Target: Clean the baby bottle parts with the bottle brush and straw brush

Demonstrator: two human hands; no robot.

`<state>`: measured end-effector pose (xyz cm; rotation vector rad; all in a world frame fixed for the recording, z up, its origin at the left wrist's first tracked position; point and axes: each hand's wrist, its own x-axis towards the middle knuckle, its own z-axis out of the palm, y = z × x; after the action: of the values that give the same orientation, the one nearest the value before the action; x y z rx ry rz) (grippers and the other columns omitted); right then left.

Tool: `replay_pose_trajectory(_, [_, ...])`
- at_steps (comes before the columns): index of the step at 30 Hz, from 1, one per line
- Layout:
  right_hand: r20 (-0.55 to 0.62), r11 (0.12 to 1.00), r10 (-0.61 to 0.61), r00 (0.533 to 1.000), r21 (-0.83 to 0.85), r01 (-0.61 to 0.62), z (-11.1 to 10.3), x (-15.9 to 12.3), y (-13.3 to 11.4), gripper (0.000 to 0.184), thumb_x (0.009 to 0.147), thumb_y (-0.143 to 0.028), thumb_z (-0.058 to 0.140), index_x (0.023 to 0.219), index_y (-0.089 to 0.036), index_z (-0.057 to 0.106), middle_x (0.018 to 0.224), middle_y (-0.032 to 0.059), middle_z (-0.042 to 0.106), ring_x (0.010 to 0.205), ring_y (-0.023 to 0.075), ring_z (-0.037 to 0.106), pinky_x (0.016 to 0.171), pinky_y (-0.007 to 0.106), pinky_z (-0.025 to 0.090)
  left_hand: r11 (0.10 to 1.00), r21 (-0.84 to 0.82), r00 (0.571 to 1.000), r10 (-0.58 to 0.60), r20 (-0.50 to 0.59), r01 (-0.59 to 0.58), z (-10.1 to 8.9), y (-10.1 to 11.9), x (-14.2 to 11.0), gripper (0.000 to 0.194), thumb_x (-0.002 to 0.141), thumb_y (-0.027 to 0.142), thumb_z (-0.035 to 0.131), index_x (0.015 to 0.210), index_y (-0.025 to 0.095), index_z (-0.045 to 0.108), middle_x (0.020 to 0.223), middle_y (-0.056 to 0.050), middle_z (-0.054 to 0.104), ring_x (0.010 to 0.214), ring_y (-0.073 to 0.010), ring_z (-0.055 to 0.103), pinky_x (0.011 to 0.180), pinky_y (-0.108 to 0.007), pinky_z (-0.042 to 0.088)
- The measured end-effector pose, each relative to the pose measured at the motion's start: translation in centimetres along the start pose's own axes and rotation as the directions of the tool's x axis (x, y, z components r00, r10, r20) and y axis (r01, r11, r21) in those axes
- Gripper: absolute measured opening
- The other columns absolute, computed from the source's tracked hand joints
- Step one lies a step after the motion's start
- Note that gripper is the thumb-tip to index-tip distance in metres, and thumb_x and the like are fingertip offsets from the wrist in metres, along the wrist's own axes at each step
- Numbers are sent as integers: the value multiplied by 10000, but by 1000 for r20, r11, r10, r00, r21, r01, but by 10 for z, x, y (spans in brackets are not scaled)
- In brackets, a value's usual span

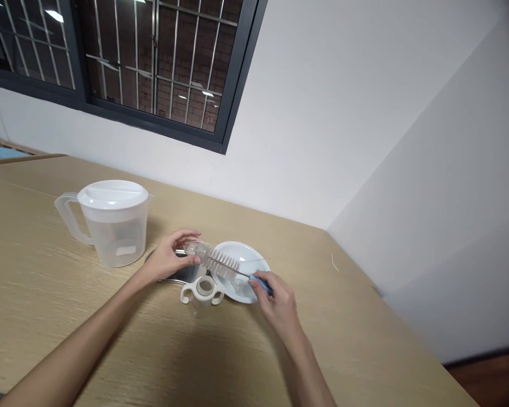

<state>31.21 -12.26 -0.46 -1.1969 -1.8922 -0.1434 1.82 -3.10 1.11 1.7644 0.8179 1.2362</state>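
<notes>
Two hands busy: right hand (279, 297) at the plate's (233, 247) 4 o'clock grips a bottle brush (223, 263), left hand (168, 260) at 9 grasps a clear vessel (197, 250) by its tip (brushing step, probably; next move calls for steady hold).

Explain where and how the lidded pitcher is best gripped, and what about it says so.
Probably by the handle, coming from the left: it forms a loop standing out on that side of the upright pitcher, while the left hand is off to the other side.
</notes>
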Motion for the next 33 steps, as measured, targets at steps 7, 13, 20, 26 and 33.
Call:
replay_pose_trajectory(7, [-76,997,-50,996,-65,45,-1,4,-3,67,901,-253,625,950,-208,614,843,50,654,767,185,575,667,294,463,992,68,994,-103,-42,106,1,2,0,566,721,444,761,1184,168,589,893,-72,734,852,-237,691,763,-344,526])
replay_pose_trajectory(13, [-72,997,-82,994,-15,81,0,-1,0,122,905,-188,612,1026,-204,620,901,58,665,803,187,584,671,297,467,998,2,996,-66,-57,66,0,1,1,566,679,408,797,1156,167,611,1035,-106,728,965,-261,680,826,-365,528])
replay_pose_trajectory(20, [-17,996,-79,997,35,80,2,-2,4,146,958,-169,506,1016,-201,636,896,52,703,800,177,649,703,293,490,994,-80,997,71,-14,-72,2,-2,1,593,629,298,847,1159,191,603,1191,-130,685,1118,-287,629,967,-433,483])
replay_pose_trajectory(26, [-33,999,-48,998,14,48,3,0,1,95,934,-232,569,993,-192,632,868,51,686,772,172,639,676,280,489,998,-62,998,21,-51,-24,1,-4,1,566,670,322,822,1166,183,590,1185,-135,681,1096,-278,643,955,-431,495])
replay_pose_trajectory(33, [-108,997,-65,992,-39,61,3,1,3,110,897,-233,632,1003,-204,623,884,63,662,809,194,604,679,304,477,994,-58,987,-95,-126,88,0,-3,3,551,680,393,805,1133,157,596,1054,-124,724,989,-260,682,881,-404,532])
